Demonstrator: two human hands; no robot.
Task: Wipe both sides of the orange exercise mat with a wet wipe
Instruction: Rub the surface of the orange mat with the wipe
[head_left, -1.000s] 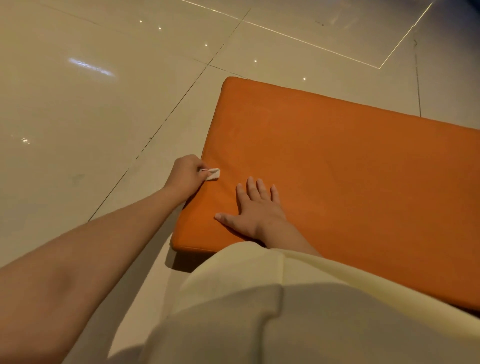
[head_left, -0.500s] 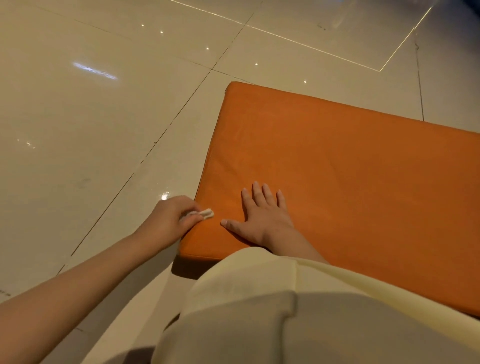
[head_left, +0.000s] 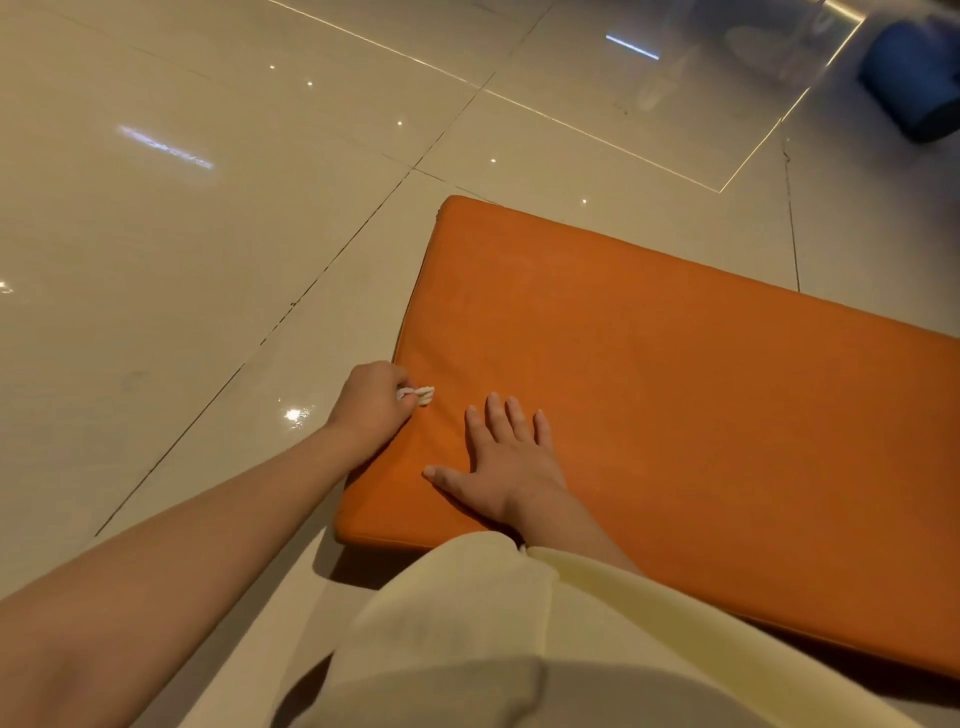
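Observation:
The orange exercise mat (head_left: 675, 374) lies flat on the tiled floor and runs off the right edge of the view. My left hand (head_left: 371, 402) is at the mat's left edge and pinches a small folded white wet wipe (head_left: 423, 396), which touches the mat's top surface. My right hand (head_left: 506, 460) rests flat on the mat near its front left corner, fingers spread and straight, holding nothing. A pale sleeve covers my right forearm.
Glossy beige floor tiles (head_left: 182, 260) surround the mat on the left and far side. A dark blue rolled object (head_left: 914, 83) lies on the floor at the top right. My pale clothing (head_left: 467, 649) fills the bottom of the view.
My left hand with the wipe slid toward me along the mat's left edge, then moved back away a little. My right hand has stayed flat in place. The view shifted, revealing the blue roll.

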